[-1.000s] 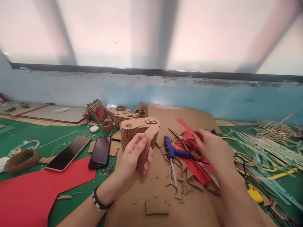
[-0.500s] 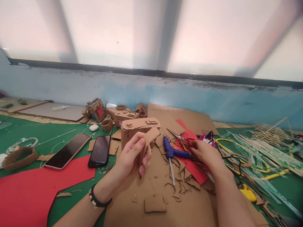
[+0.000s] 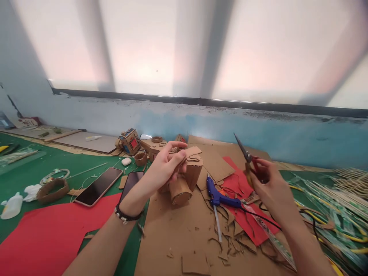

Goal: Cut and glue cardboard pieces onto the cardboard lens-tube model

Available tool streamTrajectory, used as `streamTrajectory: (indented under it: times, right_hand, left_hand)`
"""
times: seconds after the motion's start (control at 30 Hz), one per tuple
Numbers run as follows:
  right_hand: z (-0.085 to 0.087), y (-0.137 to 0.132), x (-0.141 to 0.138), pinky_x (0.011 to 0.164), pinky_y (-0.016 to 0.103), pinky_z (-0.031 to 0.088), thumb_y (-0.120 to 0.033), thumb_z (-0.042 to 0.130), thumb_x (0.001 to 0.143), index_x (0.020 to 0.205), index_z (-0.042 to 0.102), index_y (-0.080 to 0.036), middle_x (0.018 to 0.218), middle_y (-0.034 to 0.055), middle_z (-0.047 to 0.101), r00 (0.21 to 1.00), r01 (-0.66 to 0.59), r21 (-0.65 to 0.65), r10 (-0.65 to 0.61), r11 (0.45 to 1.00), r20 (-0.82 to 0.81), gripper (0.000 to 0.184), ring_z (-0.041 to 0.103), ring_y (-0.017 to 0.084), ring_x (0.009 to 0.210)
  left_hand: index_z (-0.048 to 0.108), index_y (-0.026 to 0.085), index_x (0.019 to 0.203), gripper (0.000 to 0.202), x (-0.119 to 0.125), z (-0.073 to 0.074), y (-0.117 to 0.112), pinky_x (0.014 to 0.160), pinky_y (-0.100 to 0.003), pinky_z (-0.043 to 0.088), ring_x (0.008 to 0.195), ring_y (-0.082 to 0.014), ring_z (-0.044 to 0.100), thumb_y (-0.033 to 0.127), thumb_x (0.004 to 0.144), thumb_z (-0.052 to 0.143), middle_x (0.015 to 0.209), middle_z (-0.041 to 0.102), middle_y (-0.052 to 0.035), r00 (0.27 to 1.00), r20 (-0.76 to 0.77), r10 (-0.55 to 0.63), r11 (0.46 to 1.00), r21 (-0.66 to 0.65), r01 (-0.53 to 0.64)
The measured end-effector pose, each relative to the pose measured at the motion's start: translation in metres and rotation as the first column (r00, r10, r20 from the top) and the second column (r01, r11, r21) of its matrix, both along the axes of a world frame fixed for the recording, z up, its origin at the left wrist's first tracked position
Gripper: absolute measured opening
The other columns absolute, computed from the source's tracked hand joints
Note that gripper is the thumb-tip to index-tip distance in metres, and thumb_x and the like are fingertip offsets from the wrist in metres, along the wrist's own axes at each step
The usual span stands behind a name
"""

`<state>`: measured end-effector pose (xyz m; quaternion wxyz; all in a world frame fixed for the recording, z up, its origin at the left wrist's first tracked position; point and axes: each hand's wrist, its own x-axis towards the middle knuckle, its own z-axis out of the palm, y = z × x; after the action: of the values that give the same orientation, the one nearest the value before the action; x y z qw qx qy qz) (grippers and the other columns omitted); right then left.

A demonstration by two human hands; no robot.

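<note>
Pinched in my left hand (image 3: 169, 165) is a small cardboard strip (image 3: 193, 152). Just behind that hand stands a cardboard camera model (image 3: 195, 170) with a stubby lens tube (image 3: 180, 189) facing me, partly covered by the hand. My right hand (image 3: 268, 182) grips a pair of scissors (image 3: 243, 148) by its red and yellow handles, raised off the table with the blades pointing up and away. Below and left of the scissors, a blue hot glue gun (image 3: 221, 197) lies on the cardboard sheet (image 3: 163, 234), its glue stick pointing toward me.
Cardboard scraps (image 3: 227, 241) litter the sheet near a red paper piece (image 3: 244, 218). Two phones (image 3: 99, 187) and red paper (image 3: 54, 234) lie left. Other cardboard models (image 3: 129, 142) stand at the back. Wooden sticks (image 3: 336, 199) and yellow cable are at right.
My right hand has lifted the scissors off the red paper, up and to the right. My left hand still holds the strip, now turned flatter. The view has shifted left, and the lens tube now shows.
</note>
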<state>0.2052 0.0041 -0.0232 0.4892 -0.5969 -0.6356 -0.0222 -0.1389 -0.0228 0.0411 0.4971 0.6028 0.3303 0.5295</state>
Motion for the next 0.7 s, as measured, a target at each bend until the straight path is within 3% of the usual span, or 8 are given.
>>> streamTrajectory:
  times: [0.1,0.23,0.4,0.47,0.53,0.63,0.7]
  right_hand:
    - [-0.016,0.001,-0.017,0.066,0.037,0.064,-0.078,0.063,0.097,0.12,0.07,-0.022,0.093,0.0097,0.083,0.964,-0.24,0.067,0.246,0.968,-0.099,0.061,0.081,0.026,0.079]
    - [-0.028,-0.007,-0.023,0.047,0.026,0.058,-0.066,0.074,0.1,0.104,0.079,-0.02,0.077,0.0064,0.082,0.867,-0.472,0.032,0.47,0.881,-0.163,0.046,0.074,0.019,0.057]
    - [-0.017,-0.02,-0.023,0.061,0.027,0.068,-0.056,0.083,0.096,0.112,0.084,-0.02,0.09,0.0103,0.086,0.801,-0.565,-0.021,0.542,0.825,-0.255,0.04,0.082,0.023,0.075]
    - [-0.011,-0.028,-0.028,0.061,0.029,0.068,-0.055,0.081,0.098,0.112,0.084,-0.02,0.088,0.0107,0.085,0.726,-0.666,-0.134,0.596,0.734,-0.344,0.038,0.081,0.023,0.071]
    - [-0.009,-0.038,-0.037,0.054,0.029,0.065,-0.065,0.068,0.103,0.115,0.083,-0.02,0.082,0.01,0.081,0.62,-0.776,-0.185,0.671,0.603,-0.407,0.048,0.075,0.022,0.062]
    - [-0.016,-0.048,-0.05,0.052,0.028,0.062,-0.075,0.05,0.107,0.129,0.08,-0.023,0.082,0.0093,0.077,0.501,-0.866,-0.203,0.786,0.458,-0.362,0.063,0.071,0.021,0.06]
    - [-0.024,-0.052,-0.055,0.055,0.028,0.062,-0.07,0.036,0.112,0.141,0.074,-0.026,0.084,0.0098,0.078,0.463,-0.885,-0.189,0.845,0.425,-0.269,0.065,0.072,0.021,0.064]
  left_hand:
    - [0.062,0.017,0.125,0.051,0.001,0.0,0.012,0.048,-0.02,0.045,0.05,-0.0075,0.053,0.055,0.096,0.079,0.085,0.074,-0.0008,0.999,-0.01,0.053,0.995,0.09,-0.052]
    - [0.066,0.019,0.121,0.045,-0.004,-0.018,0.013,0.071,-0.027,0.063,0.072,-0.0149,0.071,0.05,0.093,0.085,0.097,0.079,-0.0052,0.993,0.018,0.117,0.985,0.123,-0.118]
    - [0.083,0.02,0.116,0.035,-0.018,-0.022,-0.005,0.061,-0.024,0.058,0.064,-0.0146,0.065,0.049,0.098,0.079,0.078,0.073,-0.002,0.965,-0.114,0.238,0.956,0.205,-0.211]
    - [0.085,0.021,0.113,0.032,-0.021,-0.016,-0.008,0.056,-0.022,0.052,0.061,-0.0129,0.06,0.049,0.099,0.079,0.077,0.072,-0.0015,0.943,-0.131,0.306,0.924,0.282,-0.26]
    - [0.086,0.02,0.101,0.03,-0.021,-0.009,-0.005,0.056,-0.021,0.048,0.065,-0.0131,0.062,0.049,0.098,0.08,0.082,0.075,-0.0031,0.927,-0.113,0.357,0.887,0.352,-0.299]
    - [0.081,0.018,0.084,0.037,-0.022,0.002,0.007,0.057,-0.021,0.045,0.069,-0.0143,0.062,0.053,0.097,0.08,0.078,0.073,-0.0036,0.918,-0.161,0.363,0.879,0.386,-0.28]
    - [0.078,0.016,0.08,0.041,-0.024,0.009,0.018,0.055,-0.022,0.041,0.066,-0.0139,0.059,0.055,0.095,0.081,0.073,0.069,-0.0026,0.911,-0.236,0.337,0.895,0.381,-0.232]
